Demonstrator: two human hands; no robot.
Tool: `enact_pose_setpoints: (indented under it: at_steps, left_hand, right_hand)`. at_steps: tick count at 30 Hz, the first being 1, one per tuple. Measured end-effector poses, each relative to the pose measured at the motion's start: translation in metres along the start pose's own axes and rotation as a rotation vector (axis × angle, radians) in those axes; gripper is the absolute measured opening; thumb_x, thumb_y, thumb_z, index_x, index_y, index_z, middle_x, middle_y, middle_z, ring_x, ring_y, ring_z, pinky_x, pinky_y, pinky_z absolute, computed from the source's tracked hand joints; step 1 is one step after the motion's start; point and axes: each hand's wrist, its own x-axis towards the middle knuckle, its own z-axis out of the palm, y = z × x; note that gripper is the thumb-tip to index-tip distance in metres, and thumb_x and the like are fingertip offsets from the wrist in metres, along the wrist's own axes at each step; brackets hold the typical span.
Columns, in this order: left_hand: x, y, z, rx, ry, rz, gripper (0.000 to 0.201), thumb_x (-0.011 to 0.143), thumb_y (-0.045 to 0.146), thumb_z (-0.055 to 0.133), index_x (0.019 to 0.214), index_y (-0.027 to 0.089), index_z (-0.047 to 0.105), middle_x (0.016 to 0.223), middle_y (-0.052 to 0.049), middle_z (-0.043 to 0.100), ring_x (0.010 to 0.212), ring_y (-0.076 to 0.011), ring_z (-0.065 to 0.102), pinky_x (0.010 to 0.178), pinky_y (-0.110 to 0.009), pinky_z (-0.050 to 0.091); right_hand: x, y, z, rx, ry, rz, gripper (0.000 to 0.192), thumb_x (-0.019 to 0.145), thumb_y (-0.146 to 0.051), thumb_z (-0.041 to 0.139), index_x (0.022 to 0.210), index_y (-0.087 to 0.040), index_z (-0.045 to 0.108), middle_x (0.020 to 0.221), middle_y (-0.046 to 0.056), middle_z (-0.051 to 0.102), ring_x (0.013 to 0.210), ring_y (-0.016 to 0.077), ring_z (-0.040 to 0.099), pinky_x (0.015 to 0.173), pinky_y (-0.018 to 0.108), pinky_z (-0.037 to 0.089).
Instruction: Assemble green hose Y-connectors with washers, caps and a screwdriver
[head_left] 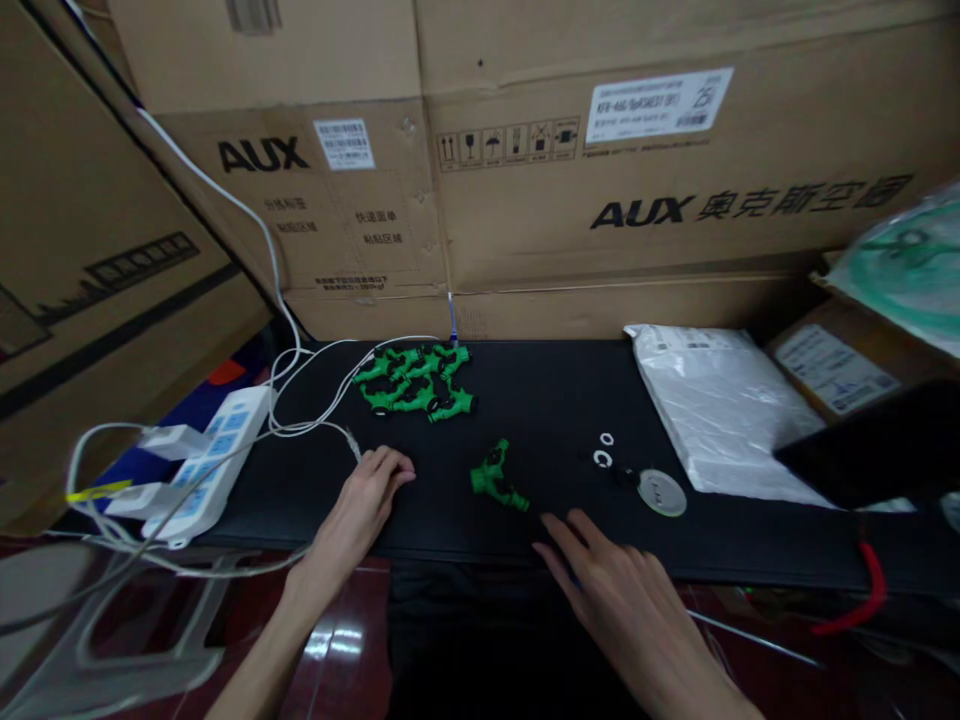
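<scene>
Stacked cardboard cartons (525,170) printed "AUX" wall off the back of a black work surface (555,400) where a person's two bare hands rest empty. Left hand (365,500) lies palm down at the near edge, fingers loosely curled and gripping nothing, its fingertips beside the end of a white cable (322,395) that loops back to a white power strip (206,465) off to the hand's left. Right hand (619,590) hovers open over the near edge, fingers spread and pointing forward, holding nothing. Just ahead of its fingertips, and between the two hands, a single green plastic hose connector (496,476) lies on its side, untouched by either hand. Farther ahead of the left hand, a pile of matching green connectors (414,382) sits close to the cartons. Ahead and to the right of the right hand are two small white rings (603,450) and a round pale disc (661,492), with a white plastic bag (720,410) beyond them.
</scene>
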Motion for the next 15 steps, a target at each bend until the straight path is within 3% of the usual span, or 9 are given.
enact_pose_setpoints:
  at_steps: [6, 10, 15]
  left_hand:
    - [0.012, 0.036, 0.009, -0.249, -0.005, -0.063, 0.020, 0.102, 0.032, 0.056, 0.115, 0.025, 0.069, 0.104, -0.003, 0.071, 0.092, -0.0197, 0.067, 0.084, -0.031, 0.052]
    - [0.027, 0.066, 0.019, -0.447, -0.037, 0.022, 0.022, 0.103, 0.033, 0.056, 0.105, 0.024, 0.076, 0.102, -0.004, 0.073, 0.094, -0.0181, 0.070, 0.083, -0.027, 0.053]
    - [0.042, 0.077, 0.030, -0.521, -0.064, 0.100, 0.019, 0.100, 0.032, 0.061, 0.103, 0.023, 0.077, 0.098, -0.004, 0.078, 0.088, -0.0188, 0.073, 0.080, -0.029, 0.057]
  right_hand:
    - [-0.008, 0.003, -0.001, 0.073, 0.048, 0.011, 0.030, 0.097, -0.028, 0.062, 0.123, -0.020, 0.074, 0.116, 0.015, 0.077, 0.062, 0.0264, 0.078, 0.045, 0.035, 0.063]
    - [-0.016, 0.001, 0.004, 0.133, 0.053, 0.066, 0.032, 0.096, -0.030, 0.063, 0.126, -0.023, 0.073, 0.119, 0.012, 0.077, 0.070, 0.0274, 0.079, 0.056, 0.040, 0.067]
    - [-0.023, 0.007, 0.000, 0.191, 0.050, 0.082, 0.031, 0.098, -0.030, 0.059, 0.126, -0.025, 0.073, 0.119, 0.011, 0.077, 0.066, 0.0236, 0.078, 0.055, 0.037, 0.066]
